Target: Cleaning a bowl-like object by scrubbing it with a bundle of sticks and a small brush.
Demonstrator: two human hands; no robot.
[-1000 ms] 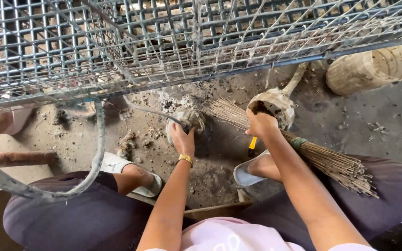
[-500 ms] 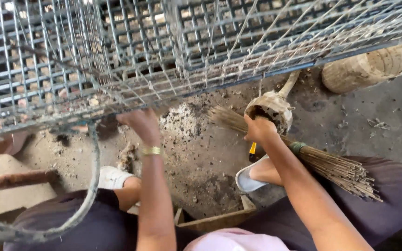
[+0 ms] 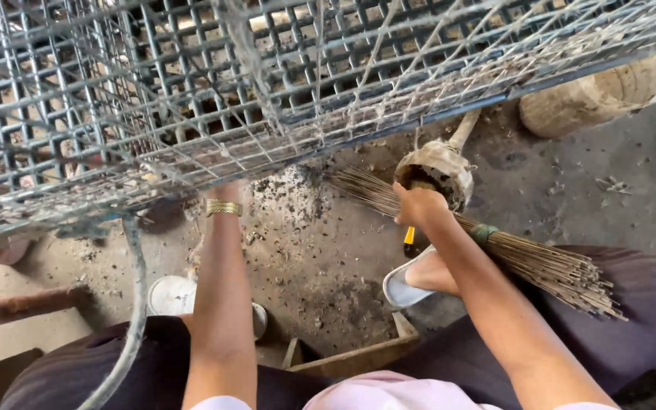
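My right hand is closed around a bundle of thin brown sticks, a hand broom, whose tips spread over the dirty floor towards a grey pile of debris. A round shell scoop with a short handle lies right behind that hand. My left arm stretches forward with a gold bracelet on the wrist. The left hand itself is under the wire cage and hidden by the mesh.
The wire cage spans the whole top of the view, just above the floor. A hose hangs at the left, and a rusty pipe lies beside it. A round woven object sits at the top right. My sandalled feet are on the floor.
My left hand left the debris pile and moved forward and left, going under the cage. My right hand stays on the broom near the scoop.
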